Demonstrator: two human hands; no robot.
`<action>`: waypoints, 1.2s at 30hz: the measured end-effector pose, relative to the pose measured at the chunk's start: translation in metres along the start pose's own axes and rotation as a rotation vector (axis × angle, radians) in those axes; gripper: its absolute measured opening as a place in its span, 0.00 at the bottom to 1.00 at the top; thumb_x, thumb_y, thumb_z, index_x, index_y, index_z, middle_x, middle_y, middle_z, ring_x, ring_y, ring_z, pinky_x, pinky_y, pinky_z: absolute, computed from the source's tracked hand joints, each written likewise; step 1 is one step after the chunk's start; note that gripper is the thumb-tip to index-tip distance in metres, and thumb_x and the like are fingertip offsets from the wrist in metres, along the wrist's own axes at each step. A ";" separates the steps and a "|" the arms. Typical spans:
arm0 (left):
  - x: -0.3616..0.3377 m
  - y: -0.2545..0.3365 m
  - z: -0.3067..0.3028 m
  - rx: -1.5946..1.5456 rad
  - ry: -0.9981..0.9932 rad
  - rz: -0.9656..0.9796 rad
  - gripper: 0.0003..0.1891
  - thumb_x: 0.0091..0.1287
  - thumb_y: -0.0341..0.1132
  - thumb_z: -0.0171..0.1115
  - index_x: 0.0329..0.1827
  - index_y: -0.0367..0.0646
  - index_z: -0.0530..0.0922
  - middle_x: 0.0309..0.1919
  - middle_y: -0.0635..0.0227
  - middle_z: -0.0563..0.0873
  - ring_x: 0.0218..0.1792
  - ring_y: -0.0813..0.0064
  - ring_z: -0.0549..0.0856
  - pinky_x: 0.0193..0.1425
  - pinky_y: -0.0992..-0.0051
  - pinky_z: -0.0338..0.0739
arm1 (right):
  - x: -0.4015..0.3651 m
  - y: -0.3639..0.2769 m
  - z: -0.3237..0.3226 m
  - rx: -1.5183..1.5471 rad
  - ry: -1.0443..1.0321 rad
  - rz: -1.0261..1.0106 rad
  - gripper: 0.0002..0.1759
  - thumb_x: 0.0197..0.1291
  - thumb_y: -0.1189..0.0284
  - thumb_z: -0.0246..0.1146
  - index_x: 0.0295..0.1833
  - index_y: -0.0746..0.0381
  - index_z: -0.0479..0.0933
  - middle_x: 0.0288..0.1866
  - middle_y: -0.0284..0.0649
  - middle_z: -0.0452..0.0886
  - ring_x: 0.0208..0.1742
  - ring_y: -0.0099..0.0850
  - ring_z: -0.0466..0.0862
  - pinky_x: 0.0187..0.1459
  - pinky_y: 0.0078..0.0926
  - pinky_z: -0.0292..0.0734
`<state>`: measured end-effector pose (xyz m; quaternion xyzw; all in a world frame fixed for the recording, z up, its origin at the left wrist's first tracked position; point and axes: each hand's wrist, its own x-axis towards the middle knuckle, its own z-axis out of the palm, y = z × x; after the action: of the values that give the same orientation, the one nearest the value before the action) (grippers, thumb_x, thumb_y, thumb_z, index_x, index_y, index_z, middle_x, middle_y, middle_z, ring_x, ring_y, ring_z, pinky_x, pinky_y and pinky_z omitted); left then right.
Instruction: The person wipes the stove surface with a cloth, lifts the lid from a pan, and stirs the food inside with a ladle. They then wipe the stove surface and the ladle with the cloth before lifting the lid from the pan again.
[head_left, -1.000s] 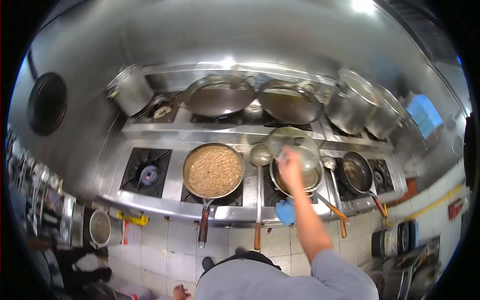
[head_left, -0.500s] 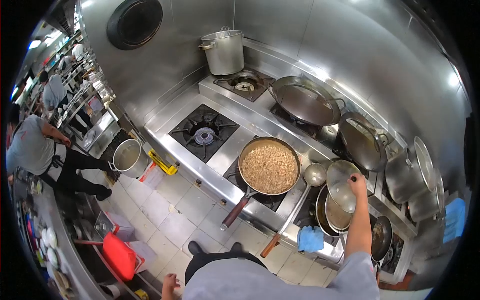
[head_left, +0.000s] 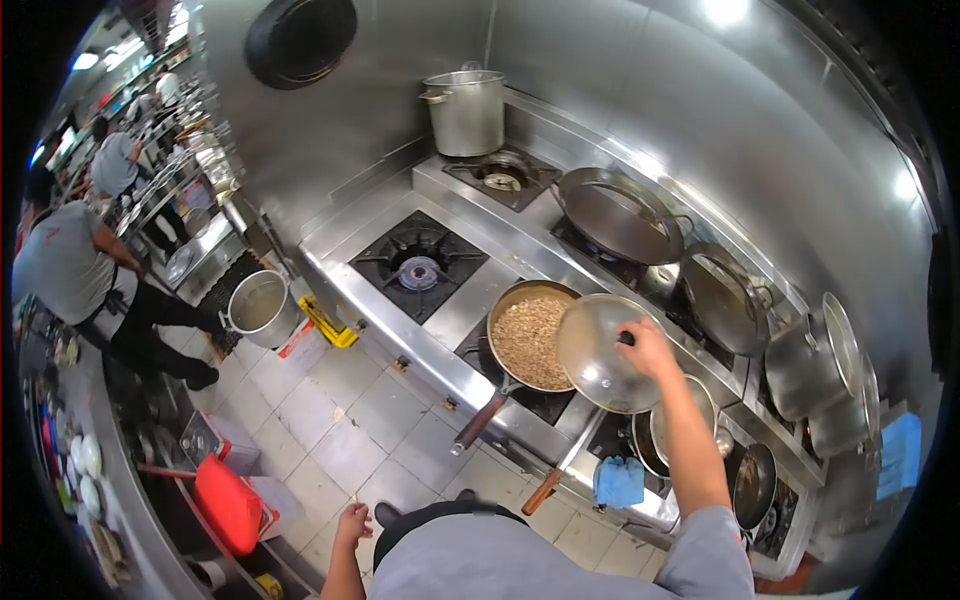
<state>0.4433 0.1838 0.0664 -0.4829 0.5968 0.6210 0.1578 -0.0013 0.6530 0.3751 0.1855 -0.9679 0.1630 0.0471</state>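
My right hand (head_left: 650, 345) grips the black knob of a round lid (head_left: 597, 368). This lid overlaps the right side of a frying pan (head_left: 489, 342) in the head view. Small browned, chopped pieces (head_left: 528, 343) fill the pan, whose wooden handle (head_left: 480, 421) points toward me. Low beside my body, my left hand (head_left: 353, 523) is closed with its fingers curled; what it holds, if anything, I cannot tell. The lid hides most of a long-handled ladle, though its wooden grip (head_left: 541, 492) shows at the stove's front edge.
A blue cloth (head_left: 619, 482) lies at the stove's front. Large woks (head_left: 618, 212) and stockpots (head_left: 805, 372) line the back and right. An unused-looking burner (head_left: 418, 272) is at left. One person (head_left: 75, 260) stands at the far left, near a pot (head_left: 258, 308).
The lid in my right hand has moved left, from above the pots at right to over the frying pan's right side. My left hand has risen slightly.
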 end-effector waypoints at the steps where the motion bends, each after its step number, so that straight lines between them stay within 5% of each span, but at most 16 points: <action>1: -0.003 0.007 0.002 -0.024 -0.005 0.053 0.19 0.64 0.39 0.53 0.54 0.38 0.69 0.30 0.58 0.79 0.15 0.72 0.77 0.16 0.73 0.76 | 0.010 -0.012 0.016 0.016 -0.002 -0.043 0.16 0.43 0.67 0.67 0.41 0.57 0.77 0.41 0.45 0.73 0.46 0.43 0.74 0.48 0.34 0.70; 7: -0.035 -0.006 -0.020 -0.078 0.091 0.060 0.18 0.65 0.38 0.52 0.55 0.37 0.68 0.31 0.59 0.80 0.16 0.72 0.78 0.16 0.75 0.76 | 0.053 -0.070 0.088 0.066 0.030 -0.092 0.15 0.44 0.69 0.65 0.42 0.55 0.76 0.45 0.44 0.72 0.50 0.44 0.73 0.53 0.37 0.70; 15: -0.101 -0.166 -0.065 -0.295 0.351 -0.241 0.17 0.62 0.37 0.52 0.51 0.37 0.71 0.28 0.57 0.80 0.14 0.66 0.78 0.14 0.69 0.77 | 0.063 -0.064 0.122 -0.003 0.135 -0.145 0.15 0.41 0.71 0.66 0.39 0.58 0.75 0.42 0.45 0.73 0.48 0.43 0.73 0.51 0.36 0.69; 20: -0.143 -0.223 -0.050 -0.469 0.483 -0.274 0.18 0.61 0.39 0.53 0.50 0.37 0.72 0.31 0.56 0.80 0.15 0.67 0.78 0.16 0.70 0.78 | 0.068 -0.066 0.127 0.047 0.088 -0.179 0.13 0.42 0.73 0.63 0.38 0.60 0.77 0.38 0.47 0.75 0.44 0.43 0.75 0.47 0.36 0.71; 24: -0.160 -0.230 -0.013 -0.644 0.544 -0.261 0.19 0.61 0.42 0.56 0.52 0.41 0.72 0.33 0.59 0.80 0.18 0.70 0.78 0.21 0.70 0.78 | 0.079 -0.074 0.132 -0.223 0.008 -0.075 0.16 0.42 0.70 0.65 0.41 0.58 0.77 0.43 0.42 0.78 0.46 0.42 0.77 0.48 0.38 0.72; 25: -0.170 -0.221 -0.003 -0.717 0.548 -0.250 0.19 0.61 0.43 0.56 0.51 0.41 0.72 0.33 0.59 0.81 0.18 0.71 0.78 0.21 0.71 0.78 | 0.075 -0.087 0.137 -0.240 0.213 -0.178 0.16 0.44 0.72 0.64 0.42 0.58 0.77 0.44 0.43 0.77 0.46 0.43 0.76 0.49 0.38 0.71; 28: -0.180 -0.217 0.020 -0.832 0.593 -0.228 0.19 0.62 0.43 0.55 0.51 0.42 0.73 0.32 0.60 0.81 0.18 0.72 0.78 0.21 0.72 0.77 | 0.083 -0.139 0.160 -0.058 0.243 -0.346 0.15 0.47 0.74 0.62 0.44 0.60 0.76 0.45 0.45 0.77 0.47 0.43 0.76 0.50 0.36 0.71; 31: -0.181 -0.220 0.021 -0.834 0.628 -0.193 0.17 0.63 0.43 0.54 0.50 0.42 0.73 0.32 0.61 0.81 0.18 0.74 0.78 0.20 0.74 0.77 | 0.072 -0.196 0.177 0.257 -0.040 -0.503 0.15 0.50 0.74 0.61 0.46 0.62 0.75 0.46 0.46 0.76 0.48 0.41 0.76 0.50 0.34 0.70; 33: -0.177 -0.221 0.007 -0.831 0.654 -0.163 0.17 0.63 0.43 0.54 0.50 0.42 0.73 0.31 0.62 0.81 0.18 0.74 0.78 0.19 0.75 0.76 | 0.036 -0.247 0.175 0.439 -0.412 -0.448 0.14 0.51 0.74 0.60 0.45 0.66 0.76 0.39 0.46 0.79 0.42 0.36 0.79 0.44 0.29 0.72; 36: -0.173 -0.222 -0.015 -0.856 0.622 -0.061 0.19 0.65 0.45 0.53 0.52 0.42 0.71 0.35 0.61 0.80 0.19 0.76 0.78 0.19 0.76 0.76 | -0.014 -0.263 0.175 0.307 -0.718 -0.605 0.14 0.52 0.72 0.61 0.44 0.66 0.77 0.33 0.44 0.81 0.34 0.33 0.81 0.39 0.28 0.74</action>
<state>0.7050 0.2889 0.0751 -0.6826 0.2941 0.6317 -0.2202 0.1044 0.3688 0.2862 0.5074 -0.7906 0.2083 -0.2722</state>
